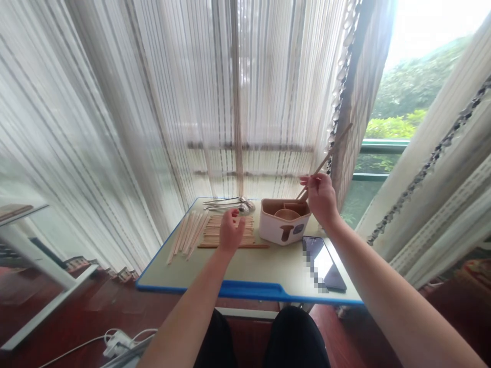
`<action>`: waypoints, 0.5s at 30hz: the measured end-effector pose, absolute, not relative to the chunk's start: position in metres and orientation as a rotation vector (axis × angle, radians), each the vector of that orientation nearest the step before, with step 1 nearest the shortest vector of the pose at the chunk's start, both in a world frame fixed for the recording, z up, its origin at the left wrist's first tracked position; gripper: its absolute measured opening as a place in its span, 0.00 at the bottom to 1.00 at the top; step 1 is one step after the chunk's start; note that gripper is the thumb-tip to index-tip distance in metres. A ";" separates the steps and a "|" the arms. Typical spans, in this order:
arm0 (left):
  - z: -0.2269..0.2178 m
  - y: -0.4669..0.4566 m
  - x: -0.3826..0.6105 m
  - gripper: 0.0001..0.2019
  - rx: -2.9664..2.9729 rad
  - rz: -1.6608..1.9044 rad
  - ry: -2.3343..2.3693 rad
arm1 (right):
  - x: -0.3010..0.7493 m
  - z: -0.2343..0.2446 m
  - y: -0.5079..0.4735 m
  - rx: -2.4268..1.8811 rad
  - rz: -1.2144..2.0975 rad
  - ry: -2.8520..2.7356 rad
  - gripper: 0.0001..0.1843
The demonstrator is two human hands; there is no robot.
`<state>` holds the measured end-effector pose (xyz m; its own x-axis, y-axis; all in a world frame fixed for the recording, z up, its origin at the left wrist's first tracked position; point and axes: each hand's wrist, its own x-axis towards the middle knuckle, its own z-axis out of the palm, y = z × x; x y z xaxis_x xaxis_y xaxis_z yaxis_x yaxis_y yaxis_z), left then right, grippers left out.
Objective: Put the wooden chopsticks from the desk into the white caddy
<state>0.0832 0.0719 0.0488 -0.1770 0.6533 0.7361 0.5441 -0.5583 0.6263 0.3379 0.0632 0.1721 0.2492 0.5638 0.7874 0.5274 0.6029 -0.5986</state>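
Chopsticks [215,230] lie left of the utensil caddy [284,230] — phone [324,263] before it.

A phone [324,264] lies on the blue-edged desk [249,268]. Striped sheer curtains [215,102] hang behind it, with a green railing [379,145] and shrubs [414,87] showing beyond at the right. A white power strip [117,343] with cables [72,350] sits on the red wood floor [345,332].

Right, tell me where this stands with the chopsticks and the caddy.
Done: a wooden bowl already sits inside the white caddy. In hand: the right hand holds a wooden chopstick above the caddy, while the left hand hovers over rows of chopsticks. Left: those rows, a loose fan of chopsticks and metal spoons lie on the desk.
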 end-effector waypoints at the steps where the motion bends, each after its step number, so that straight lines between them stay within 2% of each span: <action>1: 0.053 0.078 0.093 0.12 1.948 1.887 1.401 | 0.347 0.168 0.071 -1.042 0.052 -1.374 0.10; 4: 0.052 0.092 0.119 0.13 1.936 1.958 1.332 | 0.365 0.152 0.087 -1.121 0.086 -1.349 0.12; 10: 0.017 0.101 0.142 0.25 2.154 1.856 1.279 | 0.372 0.134 0.095 -1.263 -0.006 -1.393 0.14; 15: 0.005 0.099 0.143 0.24 2.217 1.728 1.253 | 0.369 0.138 0.101 -1.217 -0.036 -1.321 0.13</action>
